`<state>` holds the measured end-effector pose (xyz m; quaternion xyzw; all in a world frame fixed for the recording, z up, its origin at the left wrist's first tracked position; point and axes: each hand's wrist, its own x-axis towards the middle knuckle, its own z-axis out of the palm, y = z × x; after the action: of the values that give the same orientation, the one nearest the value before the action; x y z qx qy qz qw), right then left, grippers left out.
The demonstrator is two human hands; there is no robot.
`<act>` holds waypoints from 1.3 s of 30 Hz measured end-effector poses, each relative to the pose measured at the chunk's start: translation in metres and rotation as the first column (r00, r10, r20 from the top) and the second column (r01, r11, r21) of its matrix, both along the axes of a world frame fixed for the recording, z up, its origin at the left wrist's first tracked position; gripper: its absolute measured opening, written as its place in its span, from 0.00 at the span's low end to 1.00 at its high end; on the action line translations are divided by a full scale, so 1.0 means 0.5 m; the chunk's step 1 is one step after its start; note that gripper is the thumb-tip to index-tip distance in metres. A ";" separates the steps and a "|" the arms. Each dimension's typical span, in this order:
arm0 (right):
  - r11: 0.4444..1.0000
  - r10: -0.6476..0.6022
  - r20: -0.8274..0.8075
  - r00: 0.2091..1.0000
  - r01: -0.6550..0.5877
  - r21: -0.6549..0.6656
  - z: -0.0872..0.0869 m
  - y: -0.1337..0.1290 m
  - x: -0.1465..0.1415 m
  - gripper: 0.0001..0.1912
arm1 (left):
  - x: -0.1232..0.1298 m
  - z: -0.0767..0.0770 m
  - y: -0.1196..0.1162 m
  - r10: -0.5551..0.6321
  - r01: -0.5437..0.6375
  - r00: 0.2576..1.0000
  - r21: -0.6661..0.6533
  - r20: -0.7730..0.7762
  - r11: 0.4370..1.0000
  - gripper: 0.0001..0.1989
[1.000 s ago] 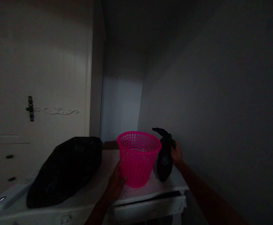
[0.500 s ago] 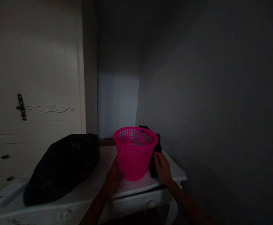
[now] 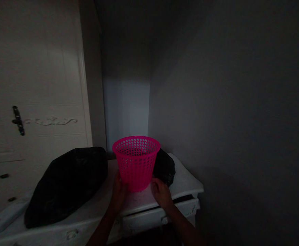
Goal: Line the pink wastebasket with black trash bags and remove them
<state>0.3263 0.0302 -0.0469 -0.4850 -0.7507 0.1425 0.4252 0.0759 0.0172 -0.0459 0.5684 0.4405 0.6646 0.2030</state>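
A bright pink plastic basket [image 3: 136, 171] with a perforated wall stands upright on the white dresser top [image 3: 185, 174]. My left hand [image 3: 119, 193] is wrapped against its lower left side, thumb towards me. At the lower right side, my right hand [image 3: 161, 192] has curled fingers against the basket wall; its fingertips are partly hidden. Directly behind the basket, to the right, lies a crumpled black plastic bag [image 3: 166, 166], close to my right hand. The basket's bottom inside is out of sight.
A large, full-looking black plastic bag [image 3: 69, 184] rests on the dresser's left part. Below the top, a drawer [image 3: 149, 218] is slightly ajar. A white door with a dark handle [image 3: 18, 120] stands at left, a grey wall [image 3: 228, 119] at right. The light is dim.
The basket has shifted a little to the left. My right hand has moved left and down, from the black bag to the basket's lower side. More of that bag shows as a rounded heap.
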 end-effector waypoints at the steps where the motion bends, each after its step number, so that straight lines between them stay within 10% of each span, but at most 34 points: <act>1: 0.999 -0.046 0.077 0.996 0.047 -0.012 0.006 -0.009 -0.004 0.20 | -0.002 -0.004 0.002 -0.001 0.001 1.000 -0.007 0.000 1.000 0.41; 9: 0.989 -0.116 0.267 0.957 0.135 -0.055 0.060 -0.046 -0.022 0.20 | -0.005 0.003 0.003 0.024 -0.024 1.000 0.005 0.011 1.000 0.37; 39: 0.987 -0.137 0.290 0.947 0.157 -0.046 0.054 -0.047 -0.022 0.21 | -0.012 0.000 0.006 0.022 -0.015 0.994 -0.067 0.108 0.998 0.37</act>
<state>0.3154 0.0066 -0.0201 -0.5693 -0.7608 0.0646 0.3049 0.0697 0.0202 -0.0458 0.5204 0.4557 0.6815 0.2390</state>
